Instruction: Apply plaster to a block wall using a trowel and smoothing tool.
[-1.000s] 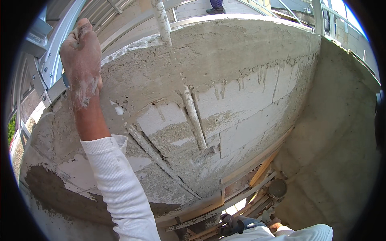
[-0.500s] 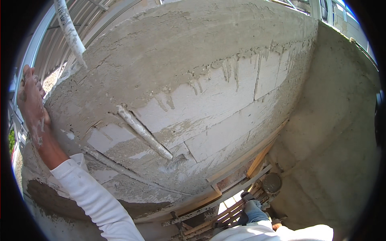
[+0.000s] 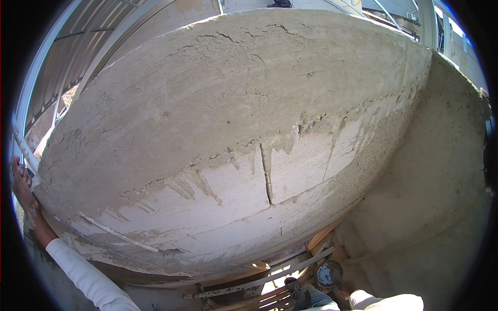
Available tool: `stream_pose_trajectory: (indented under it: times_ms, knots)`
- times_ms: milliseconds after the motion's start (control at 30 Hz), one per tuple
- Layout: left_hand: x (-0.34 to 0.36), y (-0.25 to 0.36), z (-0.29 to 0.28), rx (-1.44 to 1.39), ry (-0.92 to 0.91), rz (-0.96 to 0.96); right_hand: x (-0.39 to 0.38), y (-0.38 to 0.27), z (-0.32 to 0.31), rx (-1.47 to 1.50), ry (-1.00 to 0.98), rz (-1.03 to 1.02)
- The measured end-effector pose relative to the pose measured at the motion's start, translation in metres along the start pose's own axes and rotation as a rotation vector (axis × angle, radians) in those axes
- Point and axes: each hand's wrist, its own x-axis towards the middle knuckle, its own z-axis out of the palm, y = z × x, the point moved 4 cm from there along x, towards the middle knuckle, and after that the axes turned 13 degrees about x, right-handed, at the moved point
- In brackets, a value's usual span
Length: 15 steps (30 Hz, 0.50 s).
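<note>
At the far left, my left hand (image 3: 25,189), smeared with pale mortar, grips the side edge of a plastered block wall (image 3: 171,114), its fingers bent over the edge. Beside its fingertips stands a mortar-spattered pipe (image 3: 26,147). My right hand (image 3: 345,286) is low down, close by the rim of a round bucket (image 3: 329,273) with shiny grey contents; its fingers are too small and dark to make out. Wet-looking grey plaster covers the wall's upper band. Pale blocks (image 3: 223,192) show below it, with an open vertical joint (image 3: 266,173) between two of them.
A second pipe (image 3: 119,232) lies in the wall's lower left. Wooden planks (image 3: 259,282) and a long bar (image 3: 264,280) are below, by my shoes (image 3: 293,284). A grey wall (image 3: 415,171) closes the right side. A dark shoe (image 3: 280,3) shows beyond the wall's top.
My view has swung to the right, so the wall and my left hand sit farther left and lower. My right hand has come to the bucket. My left hand stays at the wall's edge.
</note>
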Motion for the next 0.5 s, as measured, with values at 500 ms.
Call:
stream_pose_trajectory:
  times_ms: [500]
  knots:
    - [0.001,0.008,0.022,-0.183,-0.164,-0.099,0.026,-0.063,-0.032,-0.141,-0.132,-0.342]
